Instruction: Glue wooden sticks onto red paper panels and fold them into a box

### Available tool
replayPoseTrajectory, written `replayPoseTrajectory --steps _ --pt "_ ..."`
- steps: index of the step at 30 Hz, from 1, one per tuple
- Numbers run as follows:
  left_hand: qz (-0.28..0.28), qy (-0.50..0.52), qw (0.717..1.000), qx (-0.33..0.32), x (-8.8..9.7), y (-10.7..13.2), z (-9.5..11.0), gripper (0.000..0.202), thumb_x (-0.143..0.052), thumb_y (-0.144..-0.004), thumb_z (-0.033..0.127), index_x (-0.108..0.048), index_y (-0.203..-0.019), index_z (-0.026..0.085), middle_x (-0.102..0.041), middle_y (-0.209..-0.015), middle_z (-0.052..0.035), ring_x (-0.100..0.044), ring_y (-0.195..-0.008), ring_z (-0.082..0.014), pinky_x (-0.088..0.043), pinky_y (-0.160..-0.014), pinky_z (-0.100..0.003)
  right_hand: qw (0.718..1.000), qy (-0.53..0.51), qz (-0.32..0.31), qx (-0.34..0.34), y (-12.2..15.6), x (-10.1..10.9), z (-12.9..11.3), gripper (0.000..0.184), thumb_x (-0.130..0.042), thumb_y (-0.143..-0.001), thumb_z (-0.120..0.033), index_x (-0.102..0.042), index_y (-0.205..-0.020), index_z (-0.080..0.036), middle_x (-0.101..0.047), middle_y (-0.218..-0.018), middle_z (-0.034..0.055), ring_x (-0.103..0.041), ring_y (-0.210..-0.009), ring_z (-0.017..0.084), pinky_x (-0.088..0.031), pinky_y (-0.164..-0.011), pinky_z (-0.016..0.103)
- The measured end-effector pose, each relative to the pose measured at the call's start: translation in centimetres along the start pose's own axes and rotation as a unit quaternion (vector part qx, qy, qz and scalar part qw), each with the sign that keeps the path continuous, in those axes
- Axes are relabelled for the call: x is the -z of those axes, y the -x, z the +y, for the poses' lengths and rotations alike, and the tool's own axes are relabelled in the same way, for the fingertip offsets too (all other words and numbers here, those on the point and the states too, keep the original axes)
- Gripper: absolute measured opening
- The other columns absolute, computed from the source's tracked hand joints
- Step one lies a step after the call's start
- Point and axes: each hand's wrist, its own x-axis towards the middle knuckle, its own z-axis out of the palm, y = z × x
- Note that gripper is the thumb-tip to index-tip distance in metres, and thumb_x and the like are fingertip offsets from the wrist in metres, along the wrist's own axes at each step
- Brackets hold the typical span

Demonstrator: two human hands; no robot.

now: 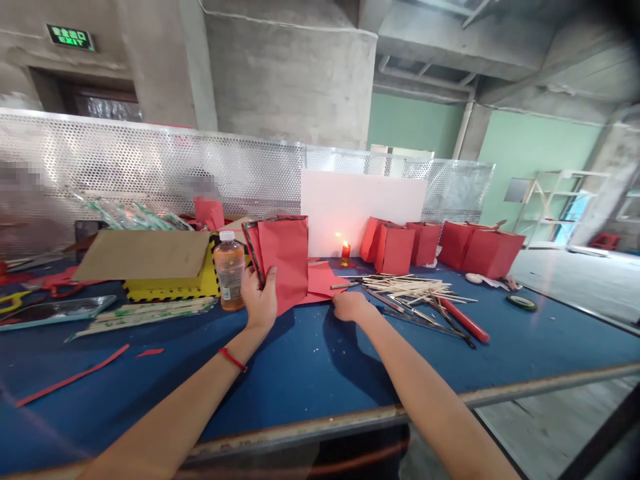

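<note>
My left hand (259, 297) grips the lower edge of an upright red paper lantern body (283, 257) with dark strips along its left side. My right hand (350, 307) rests on the blue table (300, 360) with its fingers curled at the edge of a flat red paper sheet (325, 280); what it pinches is hidden. A pile of thin wooden sticks (405, 287) lies just to the right of that hand. A small lit red candle (345, 253) burns behind the sheet, in front of a white board (363, 207).
A bottle of orange drink (230, 270) stands left of my left hand, beside a cardboard sheet on a yellow box (170, 287). Finished red paper boxes (450, 247) line the back right. A red stick (465, 321), a tape roll (521, 302) and red scraps (75, 377) lie around.
</note>
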Motion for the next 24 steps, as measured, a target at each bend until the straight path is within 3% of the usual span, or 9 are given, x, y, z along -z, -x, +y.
replayPoseTrajectory --steps 3,6,9,11,13,16,18,22,24 --pt "-0.008 -0.003 1.000 -0.004 0.0 0.1 0.0 0.031 -0.057 -0.083 0.046 -0.066 -0.085 0.017 -0.063 -0.089 -0.0063 -0.059 -0.086 -0.0214 -0.048 -0.085 -0.034 0.999 -0.003 0.038 -0.016 0.2 0.3 0.2 0.035 -0.054 -0.082 -0.016 -0.070 -0.113 -0.011 -0.067 -0.121 0.0230 -0.062 -0.115 0.036 -0.049 -0.092 0.046" --pt "-0.022 0.001 1.000 -0.015 0.1 0.2 0.2 0.031 -0.056 -0.084 0.046 -0.065 -0.083 0.017 -0.063 -0.089 -0.0060 -0.060 -0.085 -0.0210 -0.048 -0.086 -0.034 0.993 -0.091 0.044 0.065 0.1 0.5 -0.5 0.031 -0.054 -0.086 -0.019 -0.068 -0.113 -0.016 -0.070 -0.117 0.0145 -0.067 -0.107 0.024 -0.052 -0.084 0.031" --pt "-0.031 0.004 0.999 -0.019 0.1 0.3 0.2 0.030 -0.056 -0.085 0.045 -0.065 -0.082 0.017 -0.062 -0.089 -0.0053 -0.060 -0.085 -0.0208 -0.048 -0.087 -0.034 0.931 -0.288 -0.142 0.173 -0.2 0.2 -1.2 0.023 -0.055 -0.088 -0.025 -0.067 -0.104 -0.016 -0.075 -0.088 0.0062 -0.071 -0.074 0.014 -0.050 -0.058 0.020" --pt "-0.033 0.004 0.999 -0.018 0.1 0.3 0.2 0.030 -0.056 -0.085 0.046 -0.064 -0.082 0.017 -0.062 -0.088 -0.0048 -0.060 -0.086 -0.0205 -0.047 -0.088 -0.034 0.877 -0.370 -0.256 0.167 -0.7 -0.3 -1.2 0.022 -0.057 -0.088 -0.033 -0.066 -0.099 -0.017 -0.073 -0.076 0.0027 -0.069 -0.063 0.012 -0.047 -0.052 0.018" --pt "-0.035 0.005 0.999 -0.014 0.1 0.3 0.1 0.030 -0.057 -0.085 0.046 -0.064 -0.081 0.017 -0.062 -0.088 -0.0048 -0.059 -0.087 -0.0203 -0.047 -0.088 -0.033 0.894 -0.390 -0.203 0.088 -1.2 -0.8 -0.7 0.020 -0.056 -0.088 -0.031 -0.066 -0.096 -0.016 -0.072 -0.074 0.0032 -0.069 -0.062 0.012 -0.049 -0.054 0.018" --pt "-0.036 0.010 0.999 -0.009 0.1 0.3 0.1 0.031 -0.057 -0.085 0.046 -0.063 -0.078 0.017 -0.062 -0.089 -0.0053 -0.059 -0.088 -0.0205 -0.048 -0.088 -0.033 0.935 -0.353 0.016 -0.026 -1.7 -1.1 0.1 0.017 -0.055 -0.087 -0.019 -0.064 -0.100 -0.014 -0.074 -0.087 0.0088 -0.070 -0.072 0.014 -0.050 -0.060 0.019" --pt "-0.036 0.010 0.999 -0.010 0.1 0.3 0.2 0.031 -0.056 -0.085 0.046 -0.063 -0.076 0.017 -0.062 -0.090 -0.0055 -0.059 -0.089 -0.0208 -0.048 -0.089 -0.033 0.935 -0.350 0.043 -0.017 -1.7 -1.0 0.2 0.018 -0.056 -0.086 -0.019 -0.064 -0.102 -0.014 -0.073 -0.092 0.0089 -0.069 -0.073 0.014 -0.049 -0.060 0.019" --pt "-0.036 0.009 0.999 -0.023 0.1 0.4 0.5 0.031 -0.056 -0.085 0.045 -0.062 -0.073 0.017 -0.062 -0.089 -0.0059 -0.060 -0.090 -0.0213 -0.047 -0.091 -0.035 0.854 -0.450 -0.217 0.148 -1.3 -0.6 0.1 0.024 -0.057 -0.089 -0.035 -0.067 -0.098 -0.015 -0.072 -0.084 0.0056 -0.065 -0.062 0.012 -0.051 -0.058 0.022" --pt "-0.036 0.013 0.999 -0.029 0.1 0.4 0.5 0.031 -0.057 -0.085 0.045 -0.063 -0.073 0.017 -0.063 -0.088 -0.0058 -0.060 -0.090 -0.0213 -0.047 -0.091 -0.035 0.832 -0.466 -0.261 0.150 -1.5 -0.8 0.2 0.024 -0.061 -0.086 -0.034 -0.066 -0.099 -0.014 -0.071 -0.081 0.0057 -0.065 -0.063 0.013 -0.052 -0.059 0.023"
